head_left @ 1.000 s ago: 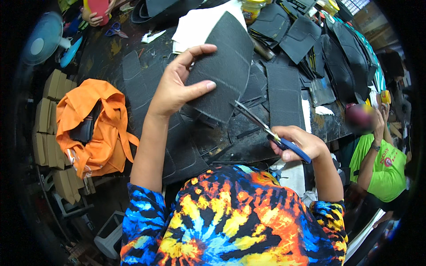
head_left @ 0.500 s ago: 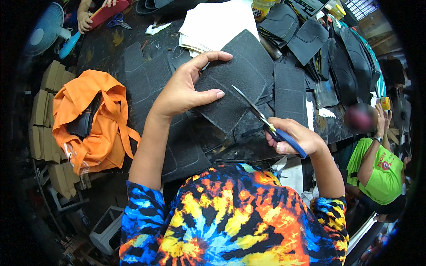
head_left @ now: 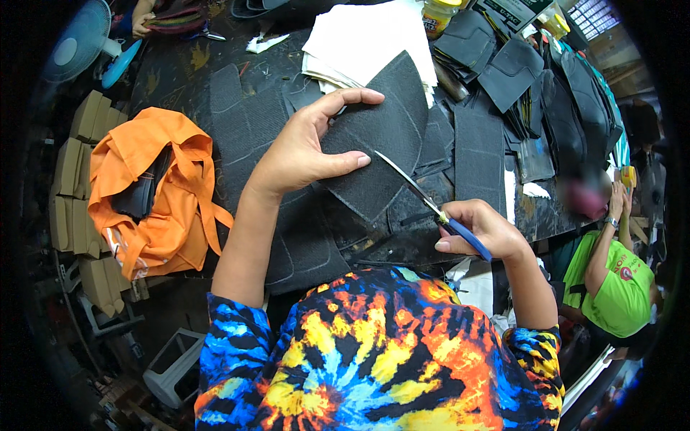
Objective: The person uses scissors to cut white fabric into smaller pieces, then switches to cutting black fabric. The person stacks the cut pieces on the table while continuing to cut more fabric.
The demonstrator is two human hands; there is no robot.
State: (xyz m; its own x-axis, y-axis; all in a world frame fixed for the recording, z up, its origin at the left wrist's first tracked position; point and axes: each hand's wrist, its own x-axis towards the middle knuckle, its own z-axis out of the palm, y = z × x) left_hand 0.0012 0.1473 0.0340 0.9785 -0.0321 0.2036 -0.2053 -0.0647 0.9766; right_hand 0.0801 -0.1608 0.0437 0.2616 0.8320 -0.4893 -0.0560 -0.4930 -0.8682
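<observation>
My left hand (head_left: 305, 144) pinches a black textured sheet (head_left: 392, 115) with thin pale lines marked on it, thumb in front and the forefinger along its upper edge. The sheet is held up off the table and bows slightly. My right hand (head_left: 489, 230) grips scissors (head_left: 466, 235) with blue handles. Their blades look nearly together and point up and left, the tip over the sheet close to my left thumb. Whether the blades touch the sheet I cannot tell. Beneath lie more black marked sheets (head_left: 298, 237).
White sheets (head_left: 345, 43) are stacked at the back beside a yellow-lidded jar (head_left: 440, 16). Black cut pieces (head_left: 509, 68) pile up at right. An orange cloth bag (head_left: 169, 230) sits at left, near a fan (head_left: 75, 47). A person in a green shirt (head_left: 622, 287) works at right, another person's hand (head_left: 142, 25) far left.
The black sheet has turned and bowed more, looking narrower. The scissors stay by it, my right fingers spread a little differently. At far left, the other person's red item has shifted.
</observation>
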